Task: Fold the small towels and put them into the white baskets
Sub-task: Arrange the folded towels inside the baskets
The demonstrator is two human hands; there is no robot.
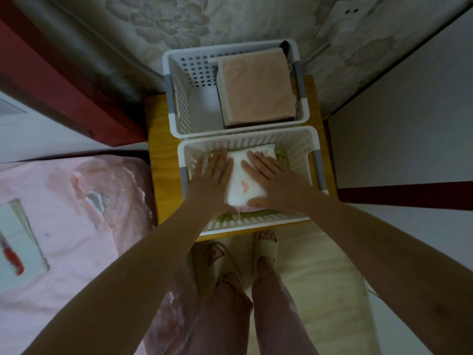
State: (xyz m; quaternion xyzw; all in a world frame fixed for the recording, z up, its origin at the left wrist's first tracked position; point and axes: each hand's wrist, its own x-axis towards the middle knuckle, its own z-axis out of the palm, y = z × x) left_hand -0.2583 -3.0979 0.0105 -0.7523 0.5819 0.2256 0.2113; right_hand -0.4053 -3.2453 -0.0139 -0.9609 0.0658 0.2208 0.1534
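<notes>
left hand (213, 179) and right hand (272, 180), fingers flat on white towel (242, 181), near basket (304, 147)

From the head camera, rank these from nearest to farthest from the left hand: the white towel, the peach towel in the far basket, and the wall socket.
1. white towel: directly under the left hand, in the near basket.
2. peach towel: ahead, on the right side of the far basket.
3. wall socket: farthest, up on the wall at upper right.

One head-worn camera looks steeply down. It sits close above the tabletop (163, 175), wide-angled, taking in floor and feet.
</notes>
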